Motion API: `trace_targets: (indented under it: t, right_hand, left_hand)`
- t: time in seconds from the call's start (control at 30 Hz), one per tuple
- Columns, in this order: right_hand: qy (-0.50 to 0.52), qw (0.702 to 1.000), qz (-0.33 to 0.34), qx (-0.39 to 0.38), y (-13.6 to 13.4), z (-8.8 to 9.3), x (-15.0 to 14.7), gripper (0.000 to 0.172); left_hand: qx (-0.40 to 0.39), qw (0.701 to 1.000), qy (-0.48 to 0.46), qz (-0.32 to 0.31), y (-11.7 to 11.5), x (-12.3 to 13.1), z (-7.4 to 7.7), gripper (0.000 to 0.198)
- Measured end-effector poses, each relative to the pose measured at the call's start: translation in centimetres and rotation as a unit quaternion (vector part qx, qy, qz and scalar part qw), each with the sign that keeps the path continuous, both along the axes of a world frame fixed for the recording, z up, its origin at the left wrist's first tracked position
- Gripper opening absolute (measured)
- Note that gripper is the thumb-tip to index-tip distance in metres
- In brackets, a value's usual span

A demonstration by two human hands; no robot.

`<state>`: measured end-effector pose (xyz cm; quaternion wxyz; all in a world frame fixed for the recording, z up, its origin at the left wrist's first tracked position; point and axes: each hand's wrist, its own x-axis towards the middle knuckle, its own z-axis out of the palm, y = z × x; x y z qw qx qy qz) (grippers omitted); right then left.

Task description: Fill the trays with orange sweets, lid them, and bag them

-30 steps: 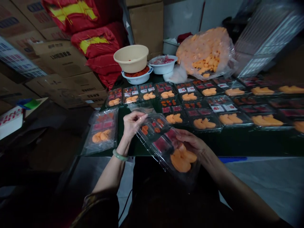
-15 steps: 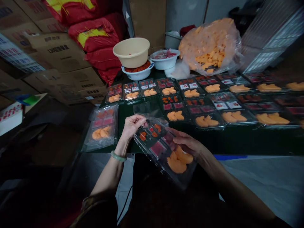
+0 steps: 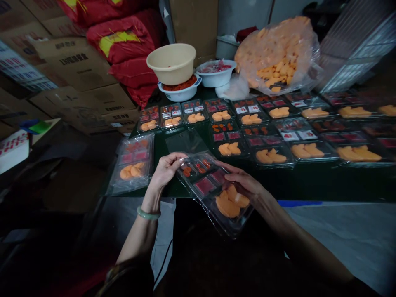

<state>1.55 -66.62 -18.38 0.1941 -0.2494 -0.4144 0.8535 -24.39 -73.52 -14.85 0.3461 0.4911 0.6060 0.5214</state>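
Between my two hands a clear plastic tray (image 3: pixel 206 189) in a clear bag is held tilted over the table's front edge. It holds red-orange pieces at the top, dark pink squares in the middle and orange sponge-like pieces (image 3: pixel 230 202) below. My left hand (image 3: pixel 168 168), with a green bangle on the wrist, pinches the bag at the tray's upper left corner. Closed along the right side, my right hand (image 3: pixel 244 181) grips the tray, its thumb over the front and its other fingers mostly hidden. A clear bag (image 3: pixel 187 141) lies flat just behind.
Left on the green table (image 3: pixel 161 189) lies a bagged tray (image 3: pixel 131 163). Filled trays (image 3: pixel 269 146) stand in rows behind and right. Farther back are a cream basin (image 3: pixel 171 62), white basins (image 3: pixel 216 74) and a big bag of orange pieces (image 3: pixel 278 57). Cartons (image 3: pixel 74 62) and red sacks (image 3: pixel 126 39) rise at left.
My left hand has shifted slightly left and down along the tray's top edge. The bag's top now lies flatter over the tray, which has risen slightly at its lower end.
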Motion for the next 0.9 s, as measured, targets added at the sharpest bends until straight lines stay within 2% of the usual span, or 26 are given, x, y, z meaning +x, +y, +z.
trace_targets:
  t: [0.13,0.23,0.3,0.37,0.43,0.5,0.57,0.67,0.73,0.8,0.9]
  right_hand:
    - [0.002,0.999,-0.032,-0.028,-0.8,0.6,-0.1,0.072]
    - [0.008,0.998,-0.038,-0.043,-1.3,0.9,-0.1,0.071]
    - [0.014,0.998,-0.043,-0.051,-1.5,0.9,-0.1,0.071]
    - [0.014,0.997,-0.054,-0.059,-1.7,1.0,-0.1,0.072]
    - [0.005,0.996,-0.068,-0.063,-1.9,1.1,-0.2,0.073]
    - [-0.009,0.995,-0.083,-0.06,-2.0,1.2,-0.2,0.073]
    - [-0.018,0.994,-0.096,-0.057,-2.1,1.3,-0.3,0.072]
    - [-0.027,0.992,-0.109,-0.052,-2.2,1.3,-0.3,0.069]
    - [-0.033,0.992,-0.109,-0.047,-2.3,1.4,-0.4,0.067]
    - [-0.036,0.992,-0.109,-0.044,-2.4,1.4,-0.7,0.066]
    - [-0.036,0.992,-0.115,-0.045,-2.6,1.5,-1.0,0.068]
  left_hand:
    - [-0.016,0.998,0.051,-0.045,-0.4,-1.0,0.4,0.024]
    - [-0.019,0.997,0.059,-0.051,-0.8,-1.0,-0.3,0.026]
    - [0.0,0.997,0.075,-0.007,-1.1,-0.3,-1.1,0.025]
    - [0.027,0.989,0.12,0.078,-1.3,0.8,-1.8,0.023]
    - [0.052,0.969,0.177,0.164,-1.5,2.0,-2.3,0.019]
    - [0.071,0.951,0.205,0.221,-1.5,2.8,-2.7,0.012]
    - [0.072,0.958,0.158,0.227,-1.5,2.9,-2.9,0.009]
    - [0.032,0.988,-0.008,0.15,-1.6,2.0,-3.1,0.017]
    - [0.007,0.993,-0.061,0.099,-1.7,1.4,-2.9,0.02]
    - [0.013,0.994,-0.012,0.109,-1.9,1.3,-2.6,0.018]
    - [0.057,0.966,0.161,0.192,-2.0,2.2,-2.4,0.008]
